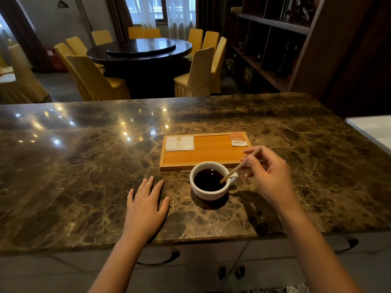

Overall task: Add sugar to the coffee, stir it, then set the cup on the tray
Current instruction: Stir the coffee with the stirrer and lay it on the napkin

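Brown marble tabletop (pixel 84 166), glossy, light spots reflected at far left. White cup (pixel 208 192) of dark coffee (pixel 209 179) sits on the tabletop, just beside the near edge of the wooden tray (pixel 203 154), not on it; cup rim overlaps the tray's near lip in view, contact unclear. Cup handle points right, toward the right hand (pixel 269 174). Right grip: thumb and fingertips pinched together on the upper part of a thin wooden stir stick (pixel 239 166), other fingers curled loosely. Stick slants down and left from the grip, lower end dipped in the coffee at the cup's right side; top end pokes out above the fingers. Up and left of the right grip, on the tray's far right corner, lies an orange sugar packet (pixel 238 139), flat; cannot tell whether torn. Far left end of the tray holds a folded white napkin (pixel 179 143) with a faint stain. Middle of the tray bare wood. Left hand (pixel 146 206) lies flat, palm down, fingers spread apart on the tabletop, holding nothing, left of the cup and well apart from the right grip; thumb nearest the cup, not touching. Nothing between the right grip and the cup but the stick. Beyond the tabletop: round dark dining table (pixel 139 51), yellow covered chairs (pixel 196 75), dark shelving (pixel 270 49) at right.
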`<state>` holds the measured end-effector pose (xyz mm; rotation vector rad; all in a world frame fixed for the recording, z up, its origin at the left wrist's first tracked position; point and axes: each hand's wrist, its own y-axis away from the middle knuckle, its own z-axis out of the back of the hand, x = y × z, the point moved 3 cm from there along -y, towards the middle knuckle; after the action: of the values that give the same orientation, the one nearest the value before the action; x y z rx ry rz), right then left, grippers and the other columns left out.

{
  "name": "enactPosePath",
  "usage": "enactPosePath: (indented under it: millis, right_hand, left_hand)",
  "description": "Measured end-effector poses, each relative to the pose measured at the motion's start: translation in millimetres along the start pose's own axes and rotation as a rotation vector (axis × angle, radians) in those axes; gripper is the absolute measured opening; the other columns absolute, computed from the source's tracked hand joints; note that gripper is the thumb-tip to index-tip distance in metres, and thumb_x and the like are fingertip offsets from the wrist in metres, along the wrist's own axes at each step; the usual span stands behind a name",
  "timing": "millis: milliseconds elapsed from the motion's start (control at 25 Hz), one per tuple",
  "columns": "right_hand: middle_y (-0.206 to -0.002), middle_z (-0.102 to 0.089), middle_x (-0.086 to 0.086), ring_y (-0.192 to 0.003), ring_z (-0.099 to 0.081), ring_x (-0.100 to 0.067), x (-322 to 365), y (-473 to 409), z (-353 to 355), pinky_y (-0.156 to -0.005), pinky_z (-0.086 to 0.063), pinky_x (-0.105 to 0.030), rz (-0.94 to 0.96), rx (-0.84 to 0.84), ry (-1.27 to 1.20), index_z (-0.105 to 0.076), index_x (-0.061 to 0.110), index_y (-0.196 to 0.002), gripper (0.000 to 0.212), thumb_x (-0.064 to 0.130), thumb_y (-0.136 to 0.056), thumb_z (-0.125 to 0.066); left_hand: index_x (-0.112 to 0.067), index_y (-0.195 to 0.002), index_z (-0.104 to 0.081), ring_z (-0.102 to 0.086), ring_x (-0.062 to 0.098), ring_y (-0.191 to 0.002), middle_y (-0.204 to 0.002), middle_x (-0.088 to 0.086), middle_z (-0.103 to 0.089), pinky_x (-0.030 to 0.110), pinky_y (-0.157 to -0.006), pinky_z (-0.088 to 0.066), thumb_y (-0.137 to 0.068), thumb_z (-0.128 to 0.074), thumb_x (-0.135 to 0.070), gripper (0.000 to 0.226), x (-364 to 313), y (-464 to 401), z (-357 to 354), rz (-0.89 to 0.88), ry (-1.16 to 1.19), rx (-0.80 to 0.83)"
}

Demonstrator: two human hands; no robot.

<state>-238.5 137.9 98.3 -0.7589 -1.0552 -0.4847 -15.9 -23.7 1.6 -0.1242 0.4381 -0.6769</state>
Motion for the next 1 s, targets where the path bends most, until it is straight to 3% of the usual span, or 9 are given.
enactPosePath:
  millis: [120,320,560,800,840,920,1000]
  right_hand:
    - [-0.089,-0.069,-0.001,-0.078,-0.069,-0.009,5,-5,6,-0.061,-0.059,-0.029,0.018,-0.041,0.017,-0.059,0.030,-0.088,0.021,0.013,-0.093,-0.049]
    - [-0.089,-0.068,0.007,-0.080,-0.068,-0.002,7,-10,13,-0.059,-0.059,-0.022,0.016,-0.078,0.034,-0.062,0.018,-0.094,0.014,0.014,-0.093,-0.050]
    - [-0.091,-0.067,0.012,-0.089,-0.067,0.000,15,-21,-2,-0.064,-0.056,-0.015,0.124,0.027,-0.051,-0.068,0.012,-0.103,0.018,0.012,-0.090,-0.055]
    - [-0.098,-0.070,0.001,-0.087,-0.063,-0.001,25,-71,-48,-0.074,-0.048,-0.005,0.623,0.188,0.245,-0.068,0.008,-0.106,0.023,0.015,-0.087,-0.059]
    - [-0.099,-0.073,-0.003,-0.088,-0.064,-0.003,23,-80,-60,-0.075,-0.048,-0.007,0.702,0.233,0.296,-0.068,0.007,-0.107,0.023,0.015,-0.087,-0.058]
    - [-0.097,-0.075,-0.010,-0.086,-0.071,-0.018,16,-93,-85,-0.072,-0.056,-0.025,0.863,0.315,0.407,-0.067,0.008,-0.107,0.026,0.019,-0.089,-0.052]
    - [-0.094,-0.076,-0.011,-0.080,-0.073,-0.025,7,-103,-108,-0.064,-0.058,-0.029,1.036,0.376,0.512,-0.067,0.009,-0.107,0.029,0.021,-0.089,-0.049]
  left_hand:
    - [-0.022,-0.138,-0.033,-0.013,0.018,-0.138,-0.149,0.008,-0.027,0.049,-0.112,-0.007,-0.091,-0.044,-0.039,0.051,-1,-1,0,-0.001,0.003,0.001]
    - [-0.022,-0.138,-0.033,-0.013,0.018,-0.139,-0.150,0.008,-0.027,0.049,-0.112,-0.007,-0.091,-0.043,-0.040,0.051,0,0,0,0.000,-0.001,0.002]
    - [-0.022,-0.137,-0.035,-0.015,0.019,-0.138,-0.148,0.008,-0.029,0.049,-0.111,-0.009,-0.080,-0.019,-0.056,0.068,-1,0,0,-0.001,-0.020,-0.001]
    - [-0.024,-0.138,-0.032,-0.012,0.016,-0.138,-0.150,0.006,-0.027,0.046,-0.111,-0.006,-0.081,-0.017,-0.055,0.067,-1,2,0,0.013,-0.029,0.010]
    - [-0.024,-0.137,-0.033,-0.013,0.016,-0.138,-0.149,0.006,-0.027,0.046,-0.110,-0.006,-0.081,-0.018,-0.055,0.066,0,2,0,0.016,-0.029,0.006]
    - [-0.024,-0.137,-0.035,-0.014,0.016,-0.137,-0.149,0.006,-0.029,0.046,-0.110,-0.007,-0.083,-0.021,-0.054,0.063,0,2,0,0.016,-0.032,-0.004]
    - [-0.024,-0.136,-0.036,-0.014,0.015,-0.137,-0.148,0.006,-0.030,0.045,-0.109,-0.007,-0.083,-0.023,-0.053,0.062,-1,2,-1,0.019,-0.027,-0.007]
